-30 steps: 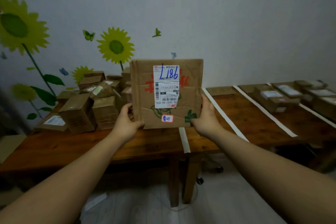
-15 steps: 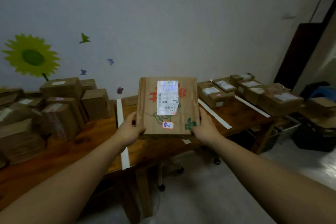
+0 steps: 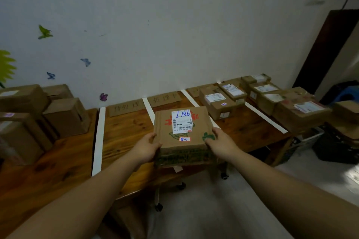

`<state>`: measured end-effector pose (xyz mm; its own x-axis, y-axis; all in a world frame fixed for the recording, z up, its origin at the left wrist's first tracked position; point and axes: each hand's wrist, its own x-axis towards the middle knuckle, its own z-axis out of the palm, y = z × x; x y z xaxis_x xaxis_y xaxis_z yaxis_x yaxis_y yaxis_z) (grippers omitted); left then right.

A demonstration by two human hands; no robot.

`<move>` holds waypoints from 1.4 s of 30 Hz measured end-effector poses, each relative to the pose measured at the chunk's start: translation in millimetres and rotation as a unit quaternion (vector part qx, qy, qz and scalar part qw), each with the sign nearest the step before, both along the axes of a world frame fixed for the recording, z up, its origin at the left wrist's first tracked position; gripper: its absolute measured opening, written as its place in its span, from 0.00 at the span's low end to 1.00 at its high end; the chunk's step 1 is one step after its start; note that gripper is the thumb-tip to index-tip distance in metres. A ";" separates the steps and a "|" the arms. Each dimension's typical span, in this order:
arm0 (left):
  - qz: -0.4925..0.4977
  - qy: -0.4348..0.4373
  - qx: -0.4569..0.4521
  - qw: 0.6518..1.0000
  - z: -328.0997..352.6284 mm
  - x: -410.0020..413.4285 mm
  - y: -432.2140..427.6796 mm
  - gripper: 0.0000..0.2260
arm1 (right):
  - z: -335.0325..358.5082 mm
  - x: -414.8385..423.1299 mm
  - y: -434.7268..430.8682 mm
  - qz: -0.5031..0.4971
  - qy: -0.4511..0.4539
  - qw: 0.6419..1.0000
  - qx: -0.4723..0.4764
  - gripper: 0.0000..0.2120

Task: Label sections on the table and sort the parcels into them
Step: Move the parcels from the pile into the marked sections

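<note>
Flat, squarish corrugated-cardboard parcel [image 3: 182,136] at centre frame, held by both hands. The left hand [image 3: 145,148] curls round its lower-left corner and the right hand [image 3: 221,142] round its lower-right corner, thumb on the top face beside a green printed mark. The top face is creased brown with red and green print. It carries a white rectangular shipping label [image 3: 182,121] with blue handwriting and a barcode, and a small red-edged sticker below. The near side wall has dark green print.

The parcel sits over the near edge of the glossy, knotty wooden surface [image 3: 126,128]; can't tell if its base touches. Matte white tape strips [image 3: 98,141] run front to back, splitting the surface into lanes. Flat cardboard signs [image 3: 125,107] with handwriting lie at the back edge by the wall; text not readable. The parcel covers part of the lane under the second sign [image 3: 164,99].

Right of frame: labelled boxes [image 3: 217,103] packed close in the far lanes. Left of frame: taller plain brown boxes [image 3: 66,116], stacked. Pale plaster wall with butterfly stickers [image 3: 45,32] at upper left. Grey floor [image 3: 204,209] at the bottom.
</note>
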<state>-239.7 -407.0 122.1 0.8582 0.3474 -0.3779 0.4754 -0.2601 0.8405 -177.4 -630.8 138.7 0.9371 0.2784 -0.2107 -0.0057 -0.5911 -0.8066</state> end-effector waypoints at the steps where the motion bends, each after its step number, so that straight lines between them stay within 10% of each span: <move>1: 0.001 0.003 0.000 1.000 -4.0 11.5 4.6 0.23 | -3.1 12.2 5.3 0.003 0.003 1.000 -0.006 0.21; 25: 0.057 0.061 0.015 0.996 -100.9 218.9 16.5 0.27 | -105.5 275.0 45.9 0.164 0.061 0.974 -0.144 0.34; 34: 0.012 0.057 0.098 0.993 -118.9 255.7 16.7 0.32 | -138.0 327.2 51.0 0.328 -0.180 0.886 -0.275 0.24; 42: -0.032 0.102 0.151 0.983 -109.1 277.8 37.6 0.39 | -124.7 352.2 73.8 0.339 -0.116 0.877 -0.321 0.26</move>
<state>38.1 -369.4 13.1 0.7995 0.4170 -0.4323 0.5999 -0.5179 0.6099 174.8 -557.0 14.1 0.6396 0.6827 -0.3533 0.6434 -0.7270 -0.2400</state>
